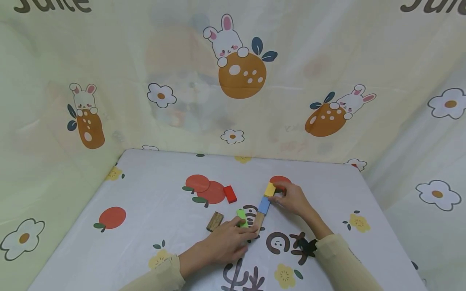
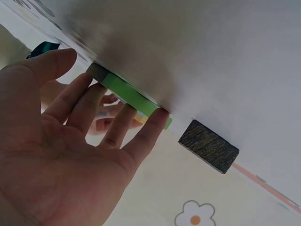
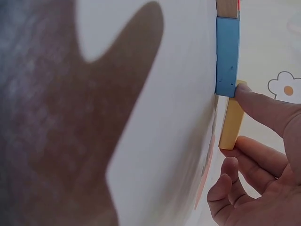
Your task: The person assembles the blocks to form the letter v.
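Note:
A yellow block (image 1: 270,190) is pinched between thumb and finger of my right hand (image 1: 293,199); it meets the end of a blue block (image 1: 263,205), whose other end adjoins a light wooden block (image 1: 259,221). In the right wrist view the thumb of my right hand (image 3: 270,155) lies where the blue block (image 3: 227,56) and yellow block (image 3: 232,123) meet. My left hand (image 1: 227,242) has its extended fingertips against a green block (image 1: 241,215) and the wooden block's near end. The left wrist view shows the green block (image 2: 129,95) touched by my left hand (image 2: 75,146).
A dark brown wood-grain block (image 1: 215,221) lies left of the green block, and a red block (image 1: 230,194) farther back. A small black object (image 1: 307,247) sits beside my right sleeve. Patterned cloth (image 1: 189,121) hangs behind the table (image 1: 153,194).

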Demonstrator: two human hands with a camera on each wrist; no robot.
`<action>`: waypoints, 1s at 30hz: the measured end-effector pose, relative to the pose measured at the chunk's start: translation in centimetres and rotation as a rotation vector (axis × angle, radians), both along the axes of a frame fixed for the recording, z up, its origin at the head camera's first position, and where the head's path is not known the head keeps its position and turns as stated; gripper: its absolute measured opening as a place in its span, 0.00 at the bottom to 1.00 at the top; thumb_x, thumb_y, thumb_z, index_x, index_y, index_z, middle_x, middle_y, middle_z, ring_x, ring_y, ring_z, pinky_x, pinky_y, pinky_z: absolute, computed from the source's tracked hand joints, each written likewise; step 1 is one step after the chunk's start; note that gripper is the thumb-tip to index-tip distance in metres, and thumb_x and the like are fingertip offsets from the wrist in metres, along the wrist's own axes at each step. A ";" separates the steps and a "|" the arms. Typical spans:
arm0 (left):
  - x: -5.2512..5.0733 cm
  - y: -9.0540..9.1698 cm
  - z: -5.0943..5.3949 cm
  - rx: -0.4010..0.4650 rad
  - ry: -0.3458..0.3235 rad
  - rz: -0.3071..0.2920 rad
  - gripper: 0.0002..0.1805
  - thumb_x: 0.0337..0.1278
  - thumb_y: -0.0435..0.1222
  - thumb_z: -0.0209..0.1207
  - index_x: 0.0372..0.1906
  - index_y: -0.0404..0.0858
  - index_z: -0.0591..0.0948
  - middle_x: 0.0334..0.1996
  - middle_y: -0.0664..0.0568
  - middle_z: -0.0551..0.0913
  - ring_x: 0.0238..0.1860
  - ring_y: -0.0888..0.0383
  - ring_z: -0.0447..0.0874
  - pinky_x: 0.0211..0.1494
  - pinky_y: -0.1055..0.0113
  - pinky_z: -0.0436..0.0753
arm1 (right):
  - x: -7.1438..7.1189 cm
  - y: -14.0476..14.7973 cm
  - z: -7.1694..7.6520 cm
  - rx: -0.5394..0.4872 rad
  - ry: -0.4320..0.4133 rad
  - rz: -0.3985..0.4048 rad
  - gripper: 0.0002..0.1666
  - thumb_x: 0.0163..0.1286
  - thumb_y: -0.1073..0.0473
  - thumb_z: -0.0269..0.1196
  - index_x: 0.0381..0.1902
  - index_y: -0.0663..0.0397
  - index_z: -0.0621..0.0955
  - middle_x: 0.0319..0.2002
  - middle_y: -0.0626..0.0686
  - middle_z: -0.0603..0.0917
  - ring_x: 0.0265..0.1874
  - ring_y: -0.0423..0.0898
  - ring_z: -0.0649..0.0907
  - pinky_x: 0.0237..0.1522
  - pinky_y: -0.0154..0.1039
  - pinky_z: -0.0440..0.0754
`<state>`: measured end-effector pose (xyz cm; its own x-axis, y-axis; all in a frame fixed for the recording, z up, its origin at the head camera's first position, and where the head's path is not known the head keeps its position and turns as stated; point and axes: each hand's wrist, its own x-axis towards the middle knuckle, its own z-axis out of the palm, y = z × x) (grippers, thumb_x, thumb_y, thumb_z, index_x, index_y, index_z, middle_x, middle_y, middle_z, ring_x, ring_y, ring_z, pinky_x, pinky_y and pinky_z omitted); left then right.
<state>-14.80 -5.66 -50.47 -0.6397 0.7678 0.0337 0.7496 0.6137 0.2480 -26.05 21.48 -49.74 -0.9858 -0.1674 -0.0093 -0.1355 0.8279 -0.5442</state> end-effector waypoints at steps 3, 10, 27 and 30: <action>0.0 0.0 0.0 -0.003 0.005 0.000 0.29 0.73 0.46 0.62 0.77 0.55 0.75 0.76 0.65 0.75 0.62 0.56 0.76 0.58 0.69 0.83 | -0.1 0.1 -0.2 0.005 0.002 0.004 0.37 0.63 0.52 0.78 0.67 0.59 0.82 0.44 0.58 0.86 0.37 0.50 0.75 0.36 0.39 0.72; 0.0 -0.1 -0.1 -0.003 0.007 -0.002 0.30 0.73 0.47 0.62 0.77 0.56 0.74 0.77 0.65 0.74 0.63 0.56 0.76 0.59 0.68 0.84 | -0.3 0.3 -0.3 0.004 0.019 0.032 0.34 0.64 0.53 0.77 0.65 0.62 0.83 0.33 0.55 0.80 0.35 0.49 0.75 0.35 0.38 0.70; 0.0 0.0 -0.1 -0.012 -0.035 0.015 0.32 0.73 0.47 0.63 0.78 0.58 0.72 0.77 0.67 0.73 0.63 0.57 0.74 0.59 0.69 0.83 | -0.3 0.3 -0.5 0.003 -0.028 0.029 0.34 0.65 0.52 0.77 0.65 0.61 0.83 0.36 0.55 0.81 0.35 0.48 0.75 0.35 0.39 0.72; 0.0 0.0 -0.1 -0.012 -0.037 0.017 0.32 0.73 0.47 0.63 0.78 0.57 0.72 0.77 0.67 0.73 0.64 0.56 0.74 0.60 0.68 0.83 | -0.2 0.2 -0.3 0.000 -0.021 0.033 0.34 0.65 0.52 0.76 0.65 0.62 0.83 0.35 0.55 0.80 0.35 0.48 0.74 0.35 0.39 0.72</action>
<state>-14.79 -5.64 -50.52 -0.6531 0.7573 0.0007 0.7297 0.6291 0.2678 -26.24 21.68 -50.06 -0.9793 -0.2001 -0.0296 -0.1517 0.8230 -0.5474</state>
